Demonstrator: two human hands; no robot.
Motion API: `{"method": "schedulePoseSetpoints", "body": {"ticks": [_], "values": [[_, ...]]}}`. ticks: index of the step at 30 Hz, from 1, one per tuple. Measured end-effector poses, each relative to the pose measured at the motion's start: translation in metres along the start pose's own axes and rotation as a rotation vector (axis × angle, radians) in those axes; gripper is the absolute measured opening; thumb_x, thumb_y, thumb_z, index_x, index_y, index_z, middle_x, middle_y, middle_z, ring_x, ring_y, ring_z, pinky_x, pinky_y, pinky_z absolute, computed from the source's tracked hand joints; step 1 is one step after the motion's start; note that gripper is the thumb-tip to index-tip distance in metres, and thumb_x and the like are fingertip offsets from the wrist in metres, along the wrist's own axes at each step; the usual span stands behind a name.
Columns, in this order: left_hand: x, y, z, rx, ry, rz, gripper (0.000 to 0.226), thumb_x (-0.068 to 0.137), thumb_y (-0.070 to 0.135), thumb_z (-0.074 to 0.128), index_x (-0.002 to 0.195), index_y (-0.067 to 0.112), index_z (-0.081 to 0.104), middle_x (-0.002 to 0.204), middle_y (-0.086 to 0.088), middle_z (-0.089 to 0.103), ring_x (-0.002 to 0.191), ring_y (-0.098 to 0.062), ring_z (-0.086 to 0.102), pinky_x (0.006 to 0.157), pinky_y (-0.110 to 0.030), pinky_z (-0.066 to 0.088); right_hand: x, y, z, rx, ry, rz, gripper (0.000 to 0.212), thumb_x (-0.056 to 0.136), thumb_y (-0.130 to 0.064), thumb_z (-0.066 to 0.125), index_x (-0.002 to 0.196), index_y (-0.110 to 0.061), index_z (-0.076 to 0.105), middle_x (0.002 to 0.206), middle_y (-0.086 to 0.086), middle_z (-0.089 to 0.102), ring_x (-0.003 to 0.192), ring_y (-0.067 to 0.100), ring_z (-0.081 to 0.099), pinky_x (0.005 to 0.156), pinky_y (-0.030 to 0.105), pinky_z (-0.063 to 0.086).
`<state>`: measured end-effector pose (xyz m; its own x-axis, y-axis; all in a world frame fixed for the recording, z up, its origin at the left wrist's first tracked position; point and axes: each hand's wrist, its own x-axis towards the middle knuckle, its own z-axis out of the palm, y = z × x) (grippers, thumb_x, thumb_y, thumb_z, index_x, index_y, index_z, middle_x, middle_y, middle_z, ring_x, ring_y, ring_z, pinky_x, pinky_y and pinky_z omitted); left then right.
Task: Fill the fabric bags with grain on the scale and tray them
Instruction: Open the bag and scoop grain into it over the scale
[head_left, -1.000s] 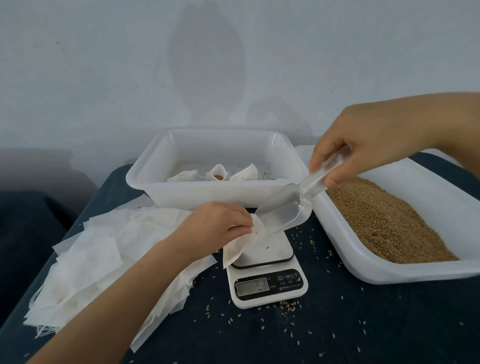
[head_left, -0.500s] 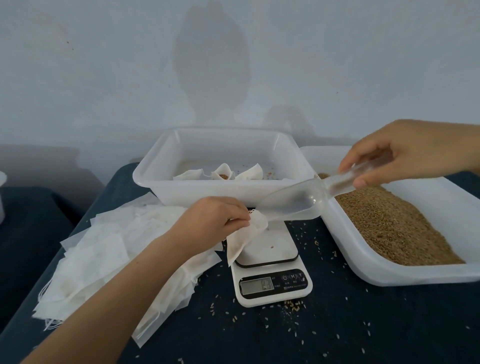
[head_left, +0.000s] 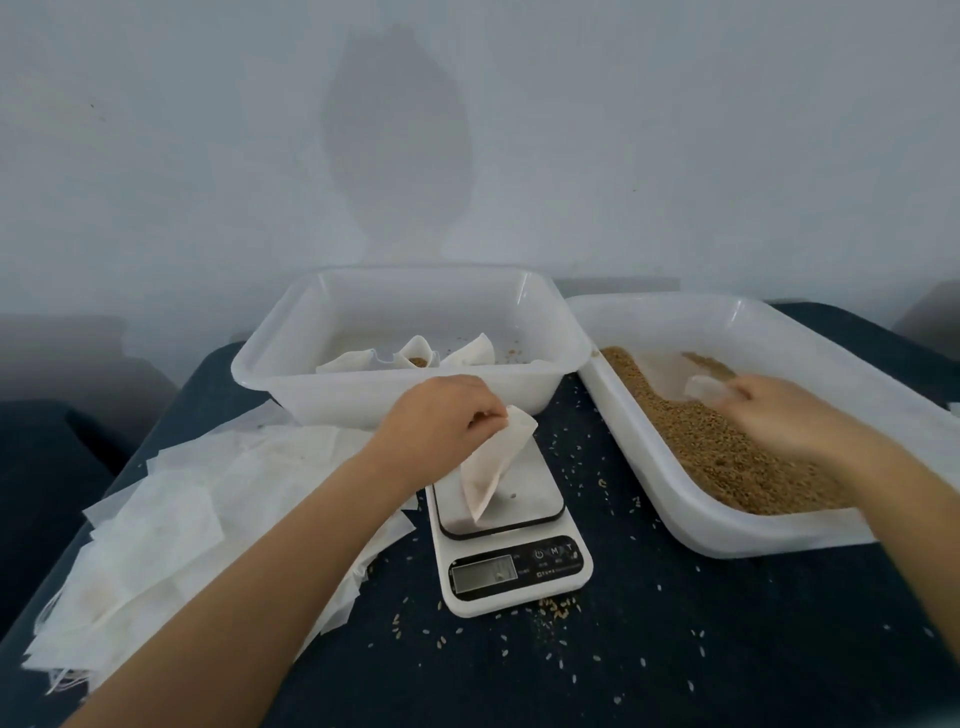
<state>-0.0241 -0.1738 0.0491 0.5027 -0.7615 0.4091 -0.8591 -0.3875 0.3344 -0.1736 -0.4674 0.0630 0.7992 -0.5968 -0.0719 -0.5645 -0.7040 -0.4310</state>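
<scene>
Swung away from the scale into the grain tray: right hand, blurred, curled round the clear scoop over the grain. Kept pinching the bag by its top edge: left hand, bag now hanging lower, tip touching the scale plate. Beyond the left hand, tub with three filled bags. Under the left forearm, empty bags heaped. On the scale panel, M and T buttons legible; display unreadable.
</scene>
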Motion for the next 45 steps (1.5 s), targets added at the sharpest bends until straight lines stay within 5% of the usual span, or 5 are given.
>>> {"method": "schedulePoseSetpoints", "body": {"ticks": [17, 23, 27, 33, 45], "values": [[-0.050, -0.005, 0.018, -0.216, 0.209, -0.246, 0.031, 0.087, 0.019, 0.062, 0.118, 0.023, 0.060, 0.095, 0.019, 0.059, 0.089, 0.012, 0.052, 0.075, 0.000, 0.036, 0.005, -0.003, 0.035, -0.249, -0.092, -0.023, 0.050, 0.095, -0.054, 0.044, 0.130, -0.020, 0.054, 0.116, 0.001, 0.065, 0.092, 0.014, 0.062, 0.075, 0.029, 0.046], [-0.089, -0.013, 0.034, -0.285, 0.271, -0.398, 0.024, 0.087, 0.022, 0.062, 0.106, 0.036, 0.060, 0.089, 0.022, 0.061, 0.086, 0.010, 0.052, 0.069, 0.000, 0.036, -0.049, -0.045, 0.021, 0.357, 0.516, -0.351, 0.012, 0.092, -0.030, 0.059, 0.092, -0.042, 0.064, 0.084, -0.024, 0.066, 0.074, -0.007, 0.059, 0.065, 0.003, 0.040], [-0.101, -0.012, 0.055, -0.353, 0.326, -0.524, 0.016, 0.087, 0.023, 0.061, 0.093, 0.038, 0.060, 0.083, 0.020, 0.062, 0.080, 0.008, 0.054, 0.065, -0.001, 0.038, -0.107, -0.082, 0.082, 0.589, 0.382, -0.629, 0.005, 0.085, -0.045, 0.057, 0.083, -0.042, 0.060, 0.072, -0.027, 0.063, 0.061, -0.006, 0.057, 0.056, 0.002, 0.040], [-0.110, -0.018, 0.068, -0.426, 0.350, -0.633, 0.020, 0.087, 0.022, 0.061, 0.076, 0.039, 0.058, 0.076, 0.022, 0.063, 0.074, 0.005, 0.057, 0.061, -0.006, 0.041, -0.091, -0.066, 0.152, 0.746, 0.244, -0.239, 0.045, 0.089, -0.045, 0.050, 0.066, -0.007, 0.057, 0.052, -0.001, 0.048, 0.050, 0.004, 0.042, 0.051, 0.015, 0.036], [-0.110, -0.023, 0.069, -0.344, 0.282, -0.651, 0.038, 0.088, 0.046, 0.049, 0.064, 0.018, 0.053, 0.059, -0.009, 0.053, 0.047, -0.004, 0.037, 0.049, -0.016, 0.035, -0.076, -0.056, 0.165, 0.882, 0.149, -0.082, 0.006, 0.092, -0.029, 0.059, 0.089, -0.033, 0.060, 0.087, -0.012, 0.063, 0.078, -0.008, 0.056, 0.064, 0.002, 0.040]]}}
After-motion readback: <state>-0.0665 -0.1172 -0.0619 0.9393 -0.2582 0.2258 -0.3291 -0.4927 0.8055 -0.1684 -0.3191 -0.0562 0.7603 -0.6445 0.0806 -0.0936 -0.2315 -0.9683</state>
